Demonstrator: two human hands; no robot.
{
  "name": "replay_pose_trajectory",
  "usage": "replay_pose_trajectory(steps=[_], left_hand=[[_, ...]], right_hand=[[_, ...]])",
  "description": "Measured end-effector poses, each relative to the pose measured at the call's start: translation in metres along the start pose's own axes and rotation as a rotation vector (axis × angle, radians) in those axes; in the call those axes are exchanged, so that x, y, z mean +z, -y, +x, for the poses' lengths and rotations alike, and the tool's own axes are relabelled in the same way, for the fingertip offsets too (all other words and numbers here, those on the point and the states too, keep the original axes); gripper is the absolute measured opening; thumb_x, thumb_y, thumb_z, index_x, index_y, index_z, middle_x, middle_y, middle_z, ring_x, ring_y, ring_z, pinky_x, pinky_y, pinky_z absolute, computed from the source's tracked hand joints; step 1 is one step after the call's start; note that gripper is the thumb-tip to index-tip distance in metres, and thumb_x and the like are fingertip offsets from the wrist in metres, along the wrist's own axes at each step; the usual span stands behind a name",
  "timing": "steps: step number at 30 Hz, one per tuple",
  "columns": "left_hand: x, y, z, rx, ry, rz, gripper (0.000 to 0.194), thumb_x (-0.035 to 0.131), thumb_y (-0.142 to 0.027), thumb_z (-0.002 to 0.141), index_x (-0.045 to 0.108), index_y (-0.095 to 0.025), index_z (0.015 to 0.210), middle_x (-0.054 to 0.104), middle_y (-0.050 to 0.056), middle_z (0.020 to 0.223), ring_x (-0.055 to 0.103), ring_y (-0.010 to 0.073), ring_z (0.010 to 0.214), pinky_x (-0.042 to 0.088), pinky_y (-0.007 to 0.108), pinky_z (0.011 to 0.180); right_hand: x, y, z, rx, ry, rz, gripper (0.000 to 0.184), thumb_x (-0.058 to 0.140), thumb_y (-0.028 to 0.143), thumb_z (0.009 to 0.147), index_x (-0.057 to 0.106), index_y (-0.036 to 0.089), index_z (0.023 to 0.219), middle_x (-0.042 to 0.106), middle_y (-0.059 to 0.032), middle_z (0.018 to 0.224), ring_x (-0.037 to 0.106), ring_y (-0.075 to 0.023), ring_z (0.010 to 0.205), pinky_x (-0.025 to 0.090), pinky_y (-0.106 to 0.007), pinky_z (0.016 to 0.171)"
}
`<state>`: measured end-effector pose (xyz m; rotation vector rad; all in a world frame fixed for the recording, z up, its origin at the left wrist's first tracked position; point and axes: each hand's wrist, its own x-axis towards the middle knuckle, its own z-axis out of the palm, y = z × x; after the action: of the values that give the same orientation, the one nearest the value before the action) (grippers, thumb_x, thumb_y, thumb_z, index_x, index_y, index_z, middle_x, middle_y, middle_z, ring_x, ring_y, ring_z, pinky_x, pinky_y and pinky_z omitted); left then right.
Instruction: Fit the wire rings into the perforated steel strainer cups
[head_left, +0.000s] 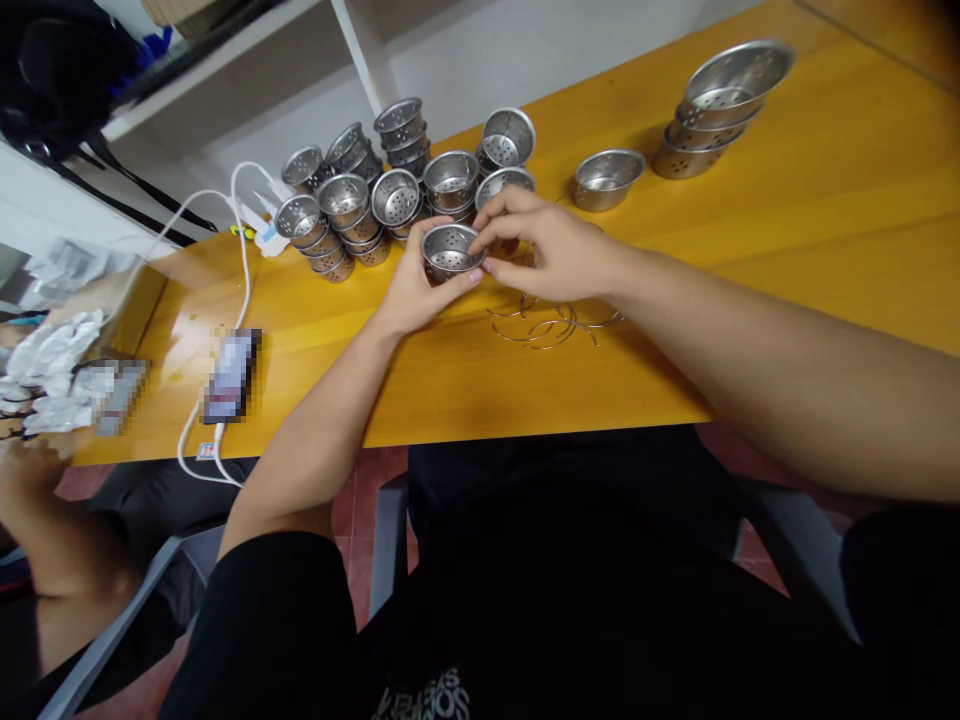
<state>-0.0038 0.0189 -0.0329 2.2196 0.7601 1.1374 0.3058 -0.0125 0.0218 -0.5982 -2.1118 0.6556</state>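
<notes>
Your left hand (pixel 420 285) clasped a metal cup (pixel 450 252); your right hand (pixel 536 245) touched its rim — grip unclear — and wires (pixel 555 323) lay toward the worktop's (pixel 450 390) front edge.

Left forearm (pixel 322 400), bare, slanting forward and inward from a bent elbow; left hand (pixel 420 285) curved in a grip, its thumb (pixel 454 290) extended inward. Right forearm (pixel 742 330) reaching in from the right side; right hand (pixel 544 245) knuckles up, fingers bent, with 2 digits, thumb and index, nearly meeting beside the left thumb's tip.
</notes>
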Motion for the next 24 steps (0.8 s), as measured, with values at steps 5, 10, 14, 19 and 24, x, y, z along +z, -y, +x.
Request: replay_pose_trajectory(steps=[5,10,14,19,24], left_hand=[[0.005,-0.012,-0.001,-0.035,-0.007,0.031,0.099,0.095,-0.098,0.102,0.054,-0.04,0.171,0.077,0.009,0.16,0.088,0.0339,0.144,0.072,0.06,0.132],[-0.002,-0.016,-0.001,-0.101,-0.05,0.116,0.099,0.095,-0.1,0.099,0.059,-0.038,0.167,0.078,0.009,0.158,0.087,0.0344,0.147,0.072,0.06,0.133],[-0.019,-0.012,0.0,-0.206,-0.137,0.276,0.1,0.105,-0.101,0.087,0.075,-0.032,0.154,0.078,0.013,0.154,0.082,0.0378,0.15,0.07,0.061,0.137],[-0.03,-0.002,-0.001,-0.339,-0.147,0.364,0.11,0.119,-0.092,0.075,0.078,-0.026,0.153,0.079,0.017,0.154,0.082,0.0406,0.146,0.07,0.062,0.135],[-0.026,0.009,-0.001,-0.407,-0.152,0.303,0.103,0.128,-0.066,0.079,0.069,-0.026,0.154,0.081,0.013,0.145,0.086,0.0336,0.125,0.076,0.059,0.119]], right_hand=[[0.005,0.003,-0.001,-0.004,0.065,-0.033,0.025,0.093,0.05,0.113,0.095,0.037,0.134,0.08,-0.0111,0.155,0.077,-0.0456,0.149,0.067,-0.068,0.133],[0.0,0.011,-0.001,0.035,0.04,-0.078,0.034,0.088,0.049,0.117,0.092,0.038,0.148,0.079,-0.0112,0.163,0.079,-0.0439,0.144,0.068,-0.067,0.129],[-0.015,0.018,0.003,0.142,-0.111,-0.183,0.03,0.078,0.045,0.123,0.088,0.033,0.148,0.078,-0.0149,0.165,0.08,-0.04,0.131,0.069,-0.062,0.123],[-0.032,0.026,0.008,0.302,-0.26,-0.366,0.02,0.072,0.031,0.123,0.085,0.027,0.138,0.079,-0.0201,0.158,0.081,-0.0385,0.132,0.067,-0.053,0.124],[-0.035,0.03,0.011,0.401,-0.24,-0.427,0.026,0.066,0.022,0.124,0.087,0.029,0.138,0.082,-0.0174,0.155,0.081,-0.0367,0.134,0.066,-0.05,0.123]])
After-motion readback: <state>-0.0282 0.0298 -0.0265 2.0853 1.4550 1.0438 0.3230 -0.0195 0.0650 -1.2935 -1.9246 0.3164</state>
